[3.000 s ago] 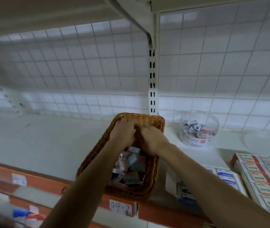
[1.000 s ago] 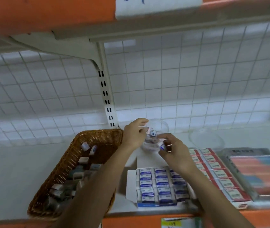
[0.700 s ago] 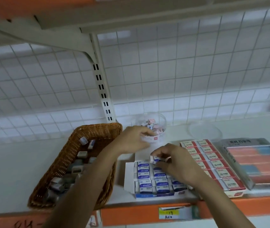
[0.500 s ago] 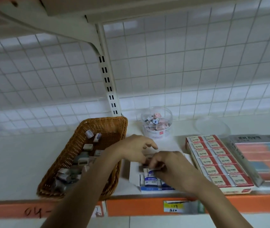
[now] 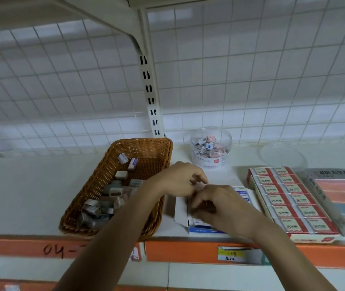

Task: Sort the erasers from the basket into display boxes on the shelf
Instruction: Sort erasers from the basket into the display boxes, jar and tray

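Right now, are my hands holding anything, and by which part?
Cannot tell for sure. Both the left hand and right hand curl over the blue-and-white eraser box; a small pale piece shows between them, its grip hidden.

woven wicker basket [image 5: 144, 148], clear plastic tub [image 5: 210, 162]

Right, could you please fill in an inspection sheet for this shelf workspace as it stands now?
Surface: white shelf, orange front edge with handwritten label.
Job's things: wicker basket holds loose erasers; blue-and-white display box beside it; red display box further right, filled in rows.
Clutter: clear tub of small erasers, clear lid, wrapped pack.
Hands: left hand and right hand meet over the blue-and-white box, fingers curled; what they hold is hidden.
Cables: nothing seen.
Surroundings: wire grid back panel, slotted upright, price tag below.
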Demonstrator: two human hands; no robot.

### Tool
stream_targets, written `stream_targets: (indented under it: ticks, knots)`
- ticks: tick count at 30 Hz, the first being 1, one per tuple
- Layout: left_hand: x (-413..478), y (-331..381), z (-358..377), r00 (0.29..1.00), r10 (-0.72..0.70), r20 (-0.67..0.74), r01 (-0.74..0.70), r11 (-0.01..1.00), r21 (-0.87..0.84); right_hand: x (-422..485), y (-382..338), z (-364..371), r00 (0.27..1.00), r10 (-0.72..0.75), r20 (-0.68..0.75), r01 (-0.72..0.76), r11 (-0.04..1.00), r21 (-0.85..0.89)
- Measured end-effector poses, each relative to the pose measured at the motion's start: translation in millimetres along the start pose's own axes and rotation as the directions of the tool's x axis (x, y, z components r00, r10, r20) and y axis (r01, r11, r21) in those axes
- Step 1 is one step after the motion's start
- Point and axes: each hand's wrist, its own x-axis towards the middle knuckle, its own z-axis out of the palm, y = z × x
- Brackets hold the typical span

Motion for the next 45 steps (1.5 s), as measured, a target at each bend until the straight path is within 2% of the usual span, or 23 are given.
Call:
stream_targets:
  ticks: [5, 10, 13, 17, 19, 22, 26, 28, 32, 38, 42, 45]
  knots:
    - [-10, -9, -14, 0.956, 0.015, -0.293, -0.028, 0.999, -0.039, 27, -1, -8, 0.975, 0.054, -0.214, -0.062, 0.998, -0.029]
    - [-21, -45, -29, 0.886, -0.020, -0.464, 0.109, 0.980, 0.166, 75, -20, 7, 0.968, -0.031, -0.251, 0.021, 0.999, -0.043]
    - [-27, -79, -35, 0.841, -0.142, -0.523, 0.277, 0.942, 0.189, 110, -32, 26, 0.985, -0.082, -0.152, 0.071, 0.994, -0.079]
    - [-27, -126, -29, 0.784, -0.377, -0.493, 0.537, 0.810, 0.235, 153, -40, 46, 1.000, -0.005, -0.002, 0.005, 0.993, -0.114]
    - [-26, -141, -23, 0.791, -0.431, -0.434, 0.578, 0.760, 0.298, 170, -42, 52, 0.998, 0.043, 0.046, -0.035, 0.984, -0.176]
    - [-23, -142, -18, 0.785, -0.482, -0.389, 0.602, 0.743, 0.293, 189, -39, 59, 0.979, 0.075, 0.192, 0.000, 0.933, -0.361]
    - [-20, -139, -19, 0.725, -0.436, -0.533, 0.649, 0.691, 0.318, 204, -33, 63, 0.944, 0.063, 0.323, 0.092, 0.893, -0.441]
    - [-20, -140, -21, 0.700, -0.450, -0.555, 0.665, 0.693, 0.277, 208, -30, 65, 0.936, 0.054, 0.347, 0.114, 0.888, -0.446]
    - [-21, -136, -21, 0.685, -0.487, -0.541, 0.660, 0.730, 0.178, 209, -29, 70, 0.969, 0.062, 0.239, 0.048, 0.902, -0.430]
    - [-26, -136, -23, 0.616, -0.503, -0.606, 0.639, 0.769, 0.011, 200, -32, 64, 0.987, 0.089, 0.131, -0.029, 0.914, -0.405]
    - [-25, -132, -23, 0.619, -0.537, -0.573, 0.661, 0.750, 0.012, 197, -33, 63, 0.996, 0.085, -0.030, -0.090, 0.938, -0.335]
    - [-27, -129, -22, 0.613, -0.539, -0.577, 0.660, 0.751, 0.000, 196, -30, 62, 0.980, 0.074, -0.187, -0.114, 0.970, -0.215]
